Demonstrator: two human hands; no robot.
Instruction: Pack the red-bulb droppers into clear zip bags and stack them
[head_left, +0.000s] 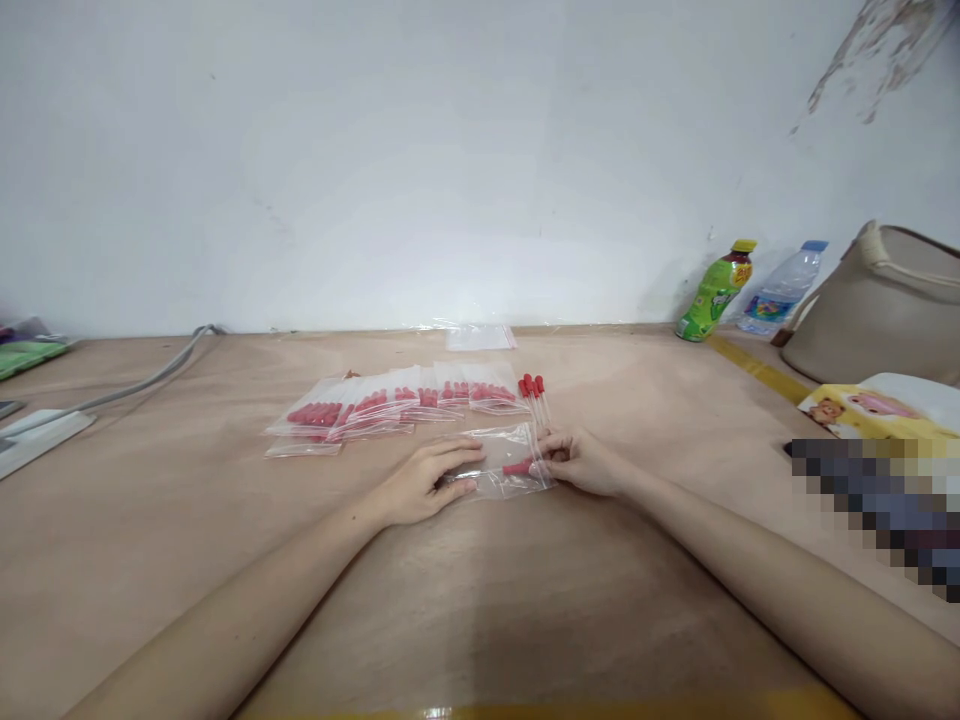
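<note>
A clear zip bag [491, 485] lies flat on the table between my hands, its zip end to the right. My left hand [424, 482] holds the bag's left end, fingers over the top and thumb along the lower side. At the bag's mouth, my right hand [581, 462] is closed in a pinch by a red-tipped stick [517, 467], whose pale shaft points left inside the bag. The fingers partly hide the red end. Just beyond my right hand lie several loose red-tipped sticks [532, 386], with their red ends pointing away.
Filled zip bags [371, 405] overlap in a row behind my left hand. Flat, clear bags [480, 338] lie near the wall. At right are a green bottle [709, 300], a water bottle [784, 290], a beige bin [862, 310] and a yellow packet [847, 410]. A grey cable [161, 372] runs at left.
</note>
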